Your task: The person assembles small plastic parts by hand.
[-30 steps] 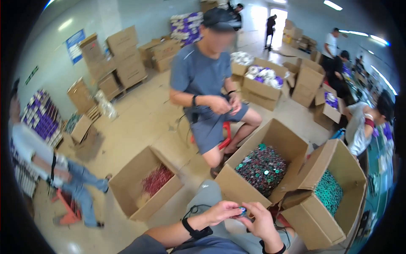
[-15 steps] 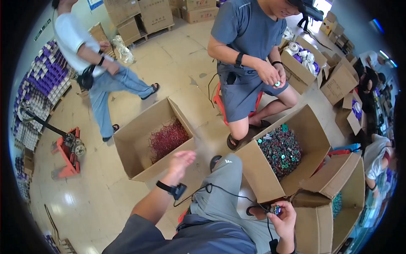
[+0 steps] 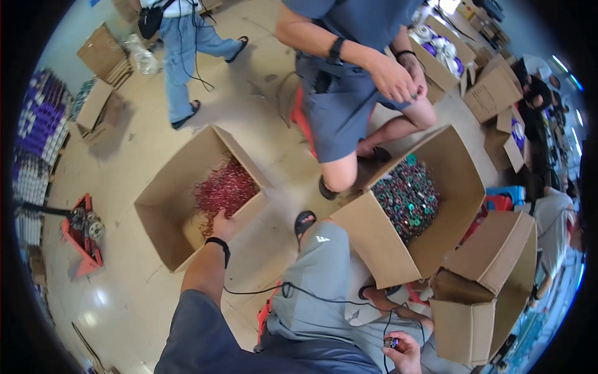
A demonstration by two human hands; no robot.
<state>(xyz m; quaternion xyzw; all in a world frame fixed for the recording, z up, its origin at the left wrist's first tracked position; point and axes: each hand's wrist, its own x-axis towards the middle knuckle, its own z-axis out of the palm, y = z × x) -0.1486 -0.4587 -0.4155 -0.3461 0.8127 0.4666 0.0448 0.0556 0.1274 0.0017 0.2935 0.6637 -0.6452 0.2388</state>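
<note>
My left hand (image 3: pixel 222 227) reaches into the open cardboard box (image 3: pixel 163 206) on the left. Its fingers are slightly apart at the near edge of a heap of thin red wire-like pieces (image 3: pixel 229 187); nothing shows in them. Low in the picture, over my lap, my right hand (image 3: pixel 406 353) pinches a small round dark part (image 3: pixel 391 342) with a purple sheen. Its exact kind is too small to make out. To the right, a second cardboard box (image 3: pixel 462 199) holds a mixed pile of small dark, red and green round parts (image 3: pixel 408 199).
Across from me sits a co-worker (image 3: pixel 349 118), hands together. Another person (image 3: pixel 180 56) stands at the back left. A third carton (image 3: pixel 464 324) is at my right. A black cable (image 3: pixel 336 300) crosses my legs. A red pallet jack (image 3: pixel 84 234) stands far left.
My left hand has moved down and left into the box of red pieces. My right hand has lowered slightly, still holding the small part. The person at the back has moved right.
</note>
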